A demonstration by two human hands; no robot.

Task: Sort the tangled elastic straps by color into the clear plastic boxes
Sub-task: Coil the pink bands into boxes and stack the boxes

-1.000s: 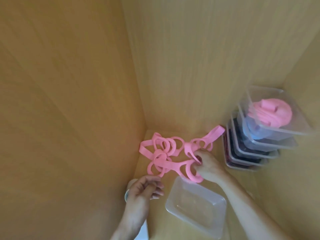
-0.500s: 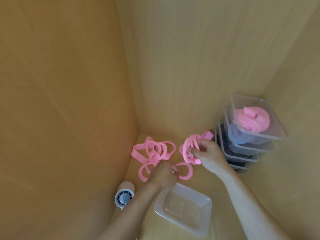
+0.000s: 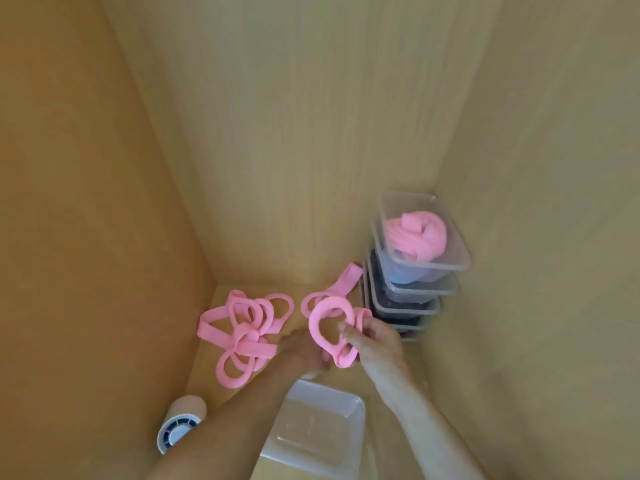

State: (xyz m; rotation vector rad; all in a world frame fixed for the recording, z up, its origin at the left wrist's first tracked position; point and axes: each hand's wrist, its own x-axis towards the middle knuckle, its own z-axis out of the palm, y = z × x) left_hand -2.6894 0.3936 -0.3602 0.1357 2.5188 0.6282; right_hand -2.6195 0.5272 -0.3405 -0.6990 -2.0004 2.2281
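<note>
While the right hand grips a pink strap, left hand grip unclear, top stacked box holding pink straps

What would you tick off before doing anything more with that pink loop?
1. Right hand grips the pink loop: ok.
2. Pink loop clear of the pink tangle: cannot tell; the left hand covers its lower end.
3. Left hand's grip on the loop: cannot tell, blurred.
4. Empty clear box open and close below the hands: ok.
5. Top stacked box open and already holding pink straps: ok.
</note>
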